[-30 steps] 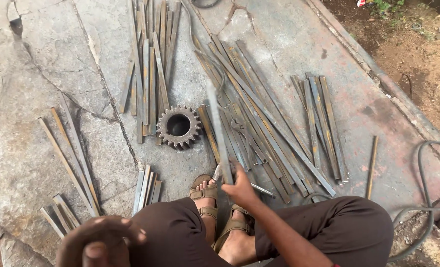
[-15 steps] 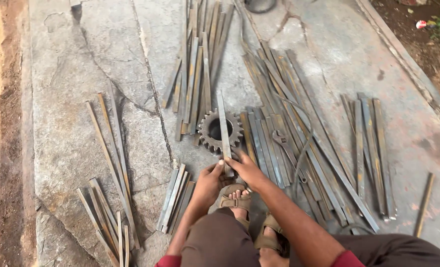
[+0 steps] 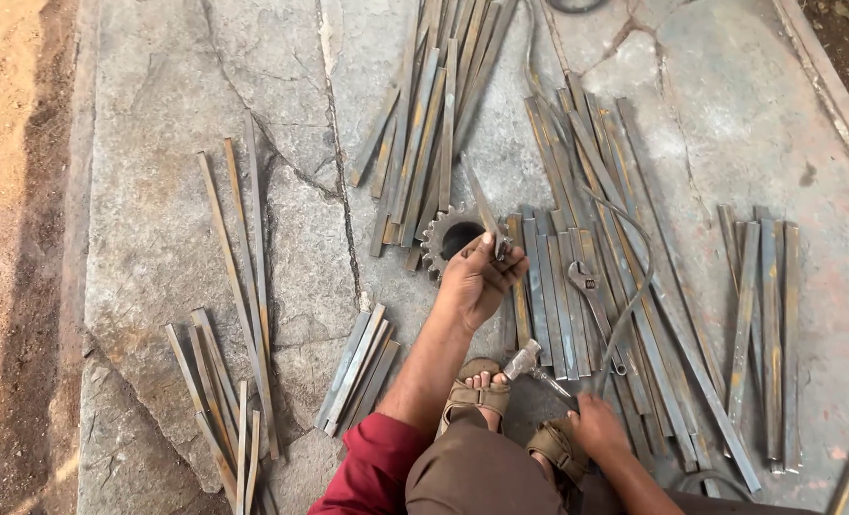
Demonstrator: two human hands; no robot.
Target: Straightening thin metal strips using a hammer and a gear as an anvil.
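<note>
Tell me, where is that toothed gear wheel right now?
In the head view the gear wheel lies on the stone slab near the middle, just beyond the left hand, below a fan of flat metal strips.

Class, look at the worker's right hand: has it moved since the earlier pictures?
Yes. The right hand has left the flat bar over the gear wheel and dropped back beside the sandalled foot.

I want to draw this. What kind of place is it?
Probably an outdoor metalworking spot on the ground. Flat steel strips lie in piles on a cracked stone slab, beside a toothed gear and an adjustable wrench, with sandy earth alongside.
</note>
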